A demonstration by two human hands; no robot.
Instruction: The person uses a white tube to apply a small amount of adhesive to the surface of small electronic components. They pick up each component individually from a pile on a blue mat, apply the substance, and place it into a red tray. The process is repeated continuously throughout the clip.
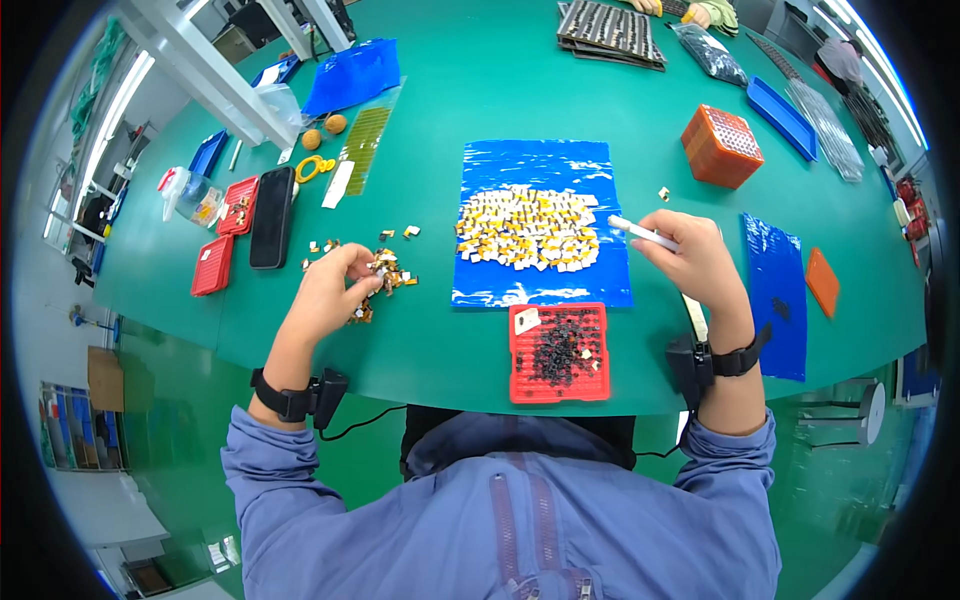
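My right hand (pixel 693 255) grips a white pen-like stick (pixel 645 234), its tip near the right edge of a blue sheet (pixel 535 290). On that sheet lies a dense patch of small white-and-yellow pieces (pixel 525 228), set close together. At the left, my left hand (pixel 330 285) has its thumb and fingers pinched at a loose heap of similar small pieces (pixel 390 275); what is between the fingertips is too small to make out. A red tray (pixel 516 370) with many tiny black parts sits below the sheet, close to my body.
Left of my left hand lie a black phone (pixel 270 218), red trays (pixel 211 266), and a clear jar (pixel 190 196). At the right stand stacked orange trays (pixel 722 147) and another blue sheet (pixel 775 330). Another person's hands (pixel 695 14) show at the far edge.
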